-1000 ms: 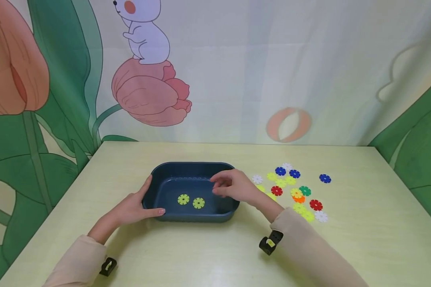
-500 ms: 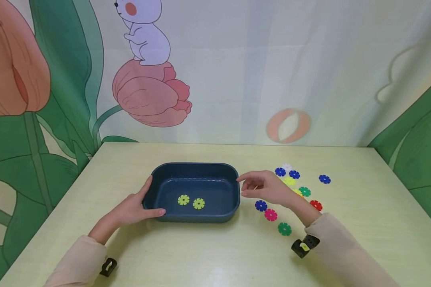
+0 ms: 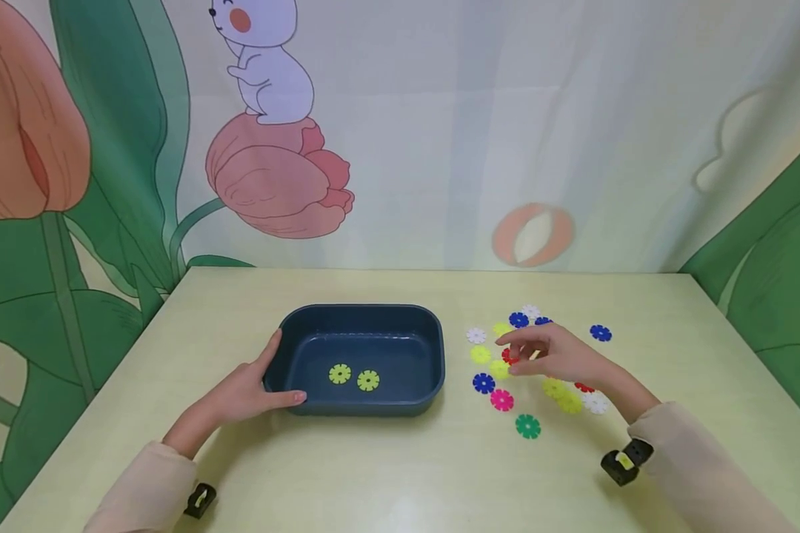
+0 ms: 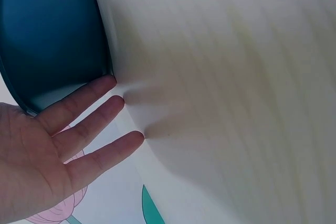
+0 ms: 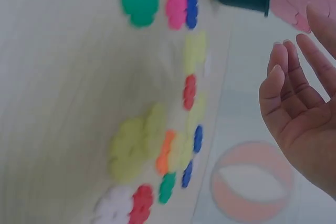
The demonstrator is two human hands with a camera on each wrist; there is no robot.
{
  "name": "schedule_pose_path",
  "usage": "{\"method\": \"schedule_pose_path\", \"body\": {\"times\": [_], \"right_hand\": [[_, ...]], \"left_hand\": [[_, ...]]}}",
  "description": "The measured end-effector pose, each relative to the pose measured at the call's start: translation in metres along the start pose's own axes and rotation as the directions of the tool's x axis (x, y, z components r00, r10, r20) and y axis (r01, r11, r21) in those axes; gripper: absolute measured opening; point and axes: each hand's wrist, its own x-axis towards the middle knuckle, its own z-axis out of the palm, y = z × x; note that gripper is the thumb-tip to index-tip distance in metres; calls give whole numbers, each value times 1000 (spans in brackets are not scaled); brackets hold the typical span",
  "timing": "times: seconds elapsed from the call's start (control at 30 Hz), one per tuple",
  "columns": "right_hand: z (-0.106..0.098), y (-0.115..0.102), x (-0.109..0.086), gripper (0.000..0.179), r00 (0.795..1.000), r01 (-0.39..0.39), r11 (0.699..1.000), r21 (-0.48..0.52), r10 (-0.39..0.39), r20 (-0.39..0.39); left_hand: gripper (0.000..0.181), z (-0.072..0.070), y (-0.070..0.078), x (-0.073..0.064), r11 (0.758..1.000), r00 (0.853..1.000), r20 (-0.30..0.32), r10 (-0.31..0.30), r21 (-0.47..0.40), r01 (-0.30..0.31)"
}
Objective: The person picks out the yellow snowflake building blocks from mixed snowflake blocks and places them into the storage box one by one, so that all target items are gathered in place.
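Observation:
My left hand [image 3: 245, 392] rests against the left side and near corner of a dark blue rectangular tray [image 3: 356, 407], with its thumb on the near rim. In the left wrist view its fingers [image 4: 100, 158] are straight and spread beside the tray. Two yellow-green snowflake discs [image 3: 340, 373] lie flat on the tray floor. My right hand [image 3: 560, 355] hovers over the scattered snowflake discs, fingers loosely bent and nothing between them. Below and around it are a red disc [image 3: 509, 356], yellow discs [image 3: 481, 354] and a white disc [image 3: 476, 335]. Some discs are hidden behind this hand.
Nearer the front of the pale table [image 3: 400, 474] lie a blue disc [image 3: 484, 383], a pink disc [image 3: 502, 400] and a green disc [image 3: 528, 426]. Another blue disc [image 3: 600, 333] sits apart at the right. A printed curtain [image 3: 407, 148] hangs behind the table.
My right hand has moved right, from over the tray to above the loose discs. The left hand, the tray and its two discs have stayed in place.

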Motion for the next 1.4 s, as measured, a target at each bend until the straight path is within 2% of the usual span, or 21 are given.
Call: {"method": "schedule_pose_path", "body": {"times": [0.13, 0.3, 0.43, 0.73, 0.9, 1.13, 1.4], "right_hand": [[-6, 14, -10, 43, 999, -32, 999, -26, 32, 5], [-13, 30, -25, 43, 998, -54, 992, -112, 55, 4], [-16, 43, -36, 41, 994, -111, 981, -160, 110, -16], [-18, 69, -45, 38, 975, -224, 960, -169, 220, -38], [-17, 73, -43, 36, 975, -222, 958, -181, 217, -45], [-15, 73, -39, 33, 969, -248, 934, -258, 240, -62], [-14, 69, -37, 30, 978, -209, 941, -266, 200, -61]], "left_hand": [[112, 0, 1, 0, 1000, 1000, -1, -1, -4, 1], [113, 0, 1, 0, 1000, 1000, -3, 2, -2, -2], [113, 0, 1, 0, 1000, 1000, 1, 1, -4, -1], [111, -1, 1, 0, 1000, 1000, 4, -3, -1, 3], [112, 0, 1, 0, 1000, 1000, 6, -12, -4, 12], [112, 1, 0, 1, 1000, 1000, 9, -23, -12, 23], [112, 1, 1, 1, 1000, 999, 13, -30, -8, 30]]}}
